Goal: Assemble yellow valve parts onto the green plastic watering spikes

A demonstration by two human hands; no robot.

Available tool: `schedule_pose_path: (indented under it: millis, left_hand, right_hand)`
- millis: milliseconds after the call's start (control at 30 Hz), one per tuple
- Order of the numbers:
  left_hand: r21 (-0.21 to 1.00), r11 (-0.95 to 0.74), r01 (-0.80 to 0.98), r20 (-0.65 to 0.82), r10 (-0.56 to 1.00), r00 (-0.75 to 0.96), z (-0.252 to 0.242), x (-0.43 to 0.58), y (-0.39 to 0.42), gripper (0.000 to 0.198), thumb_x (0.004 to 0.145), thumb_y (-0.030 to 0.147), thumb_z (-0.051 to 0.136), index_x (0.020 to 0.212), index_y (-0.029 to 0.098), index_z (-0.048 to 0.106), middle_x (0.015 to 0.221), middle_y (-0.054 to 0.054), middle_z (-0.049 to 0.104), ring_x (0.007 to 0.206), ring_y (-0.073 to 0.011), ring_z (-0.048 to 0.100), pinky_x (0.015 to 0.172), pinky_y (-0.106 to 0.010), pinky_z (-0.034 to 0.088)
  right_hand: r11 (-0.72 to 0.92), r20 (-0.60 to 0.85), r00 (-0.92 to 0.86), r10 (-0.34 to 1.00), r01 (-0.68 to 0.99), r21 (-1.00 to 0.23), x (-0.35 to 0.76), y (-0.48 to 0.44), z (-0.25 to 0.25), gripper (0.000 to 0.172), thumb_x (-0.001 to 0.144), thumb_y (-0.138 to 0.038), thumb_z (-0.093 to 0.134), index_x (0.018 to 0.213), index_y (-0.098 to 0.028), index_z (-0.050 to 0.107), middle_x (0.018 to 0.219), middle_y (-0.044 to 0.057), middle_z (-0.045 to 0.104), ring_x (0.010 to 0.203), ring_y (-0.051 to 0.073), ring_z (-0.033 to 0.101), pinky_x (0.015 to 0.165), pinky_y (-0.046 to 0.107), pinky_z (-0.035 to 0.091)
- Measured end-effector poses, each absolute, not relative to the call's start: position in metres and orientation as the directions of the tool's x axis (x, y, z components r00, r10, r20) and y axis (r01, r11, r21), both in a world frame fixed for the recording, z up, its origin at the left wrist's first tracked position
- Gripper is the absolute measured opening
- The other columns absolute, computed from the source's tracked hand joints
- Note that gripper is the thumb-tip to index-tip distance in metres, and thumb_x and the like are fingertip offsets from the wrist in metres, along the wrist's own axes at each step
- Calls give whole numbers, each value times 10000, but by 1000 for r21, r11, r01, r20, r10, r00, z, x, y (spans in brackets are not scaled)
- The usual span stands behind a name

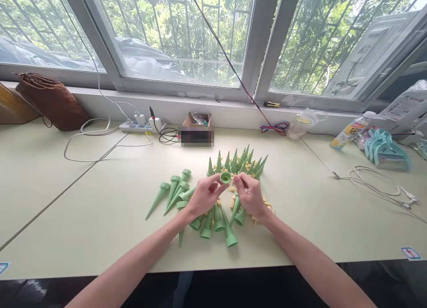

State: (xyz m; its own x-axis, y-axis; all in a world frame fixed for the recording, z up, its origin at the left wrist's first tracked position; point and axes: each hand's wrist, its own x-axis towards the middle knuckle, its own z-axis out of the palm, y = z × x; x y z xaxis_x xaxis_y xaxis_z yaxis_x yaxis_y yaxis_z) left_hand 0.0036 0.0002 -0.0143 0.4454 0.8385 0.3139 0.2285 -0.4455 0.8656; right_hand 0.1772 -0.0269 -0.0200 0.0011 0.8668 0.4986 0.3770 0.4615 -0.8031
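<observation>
My left hand (209, 191) grips a round green cap (226, 178) by its edge, with the hollow side facing up toward me. Close to its right side, my right hand (249, 193) has thumb and finger pinched together; what sits between them is too small to make out. Behind the hands stand several green cone spikes (234, 162) with their points up, among small yellow plugs (232, 202). More green spikes with open wide ends (231, 237) lie under and in front of the hands. To the left lie several capped green spikes (159, 199).
Along the window sill are a power strip (130, 126), a small open box (197, 132), coiled red and blue wire (278, 127) and a plastic cup (298, 126). At right are a bottle (350, 133), teal clips (387, 150) and a white cable (380, 183). A brown pouch (51, 103) sits left.
</observation>
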Motion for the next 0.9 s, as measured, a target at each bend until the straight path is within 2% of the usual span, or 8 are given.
schedule_pose_path:
  millis: [133,233,333,400,467,600,900]
  left_hand:
    - [910,-365,196,253,865,434,-13,5,-1,257,904,425,601,955,174,586,806,-5,605,467,-61,395,436,-210,333]
    - [950,-265,163,179,894,411,-10,6,0,316,884,437,625,1073,194,554,872,-16,636,466,-61,448,419,-192,359]
    - [976,-181,121,118,908,403,-7,5,1,315,911,478,580,894,164,570,731,4,630,411,-47,418,395,-175,326]
    - [990,-113,84,65,897,438,-5,5,2,445,950,528,487,755,138,575,619,0,618,350,-34,359,373,-180,281]
    - [999,-21,44,-4,862,507,-4,4,3,582,972,581,384,696,117,604,569,-30,629,312,-36,332,351,-194,231]
    - [992,123,3,-98,776,623,-5,2,4,725,972,642,269,705,91,658,609,-92,679,307,-47,340,338,-209,193]
    - [992,120,-29,-75,770,634,-10,1,5,627,953,608,410,758,80,688,560,-37,615,318,-31,300,377,-208,216]
  right_hand:
    - [472,513,9,859,376,-797,176,-28,-20,336,1012,-360,440,731,-191,513,598,-33,444,514,111,385,499,247,325]
    - [466,517,44,855,375,-801,177,-28,-19,328,1015,-370,435,757,-193,531,579,-37,440,497,112,389,492,246,329]
    - [468,530,72,845,380,-798,179,-28,-18,321,1015,-374,437,768,-195,537,576,-35,450,497,116,403,493,246,341]
    - [476,539,71,839,382,-792,179,-28,-18,314,1016,-372,438,779,-195,543,584,-32,456,504,119,411,497,246,347]
    - [487,545,50,837,385,-784,179,-28,-17,309,1017,-368,438,785,-196,547,602,-26,464,519,121,417,506,248,352]
    - [532,568,-28,822,394,-750,177,-29,-16,297,1017,-348,446,784,-195,551,658,-12,492,566,124,431,541,253,365]
    - [517,538,-49,842,363,-775,178,-29,-17,275,1017,-349,450,834,-187,576,683,-7,539,560,119,454,523,246,372]
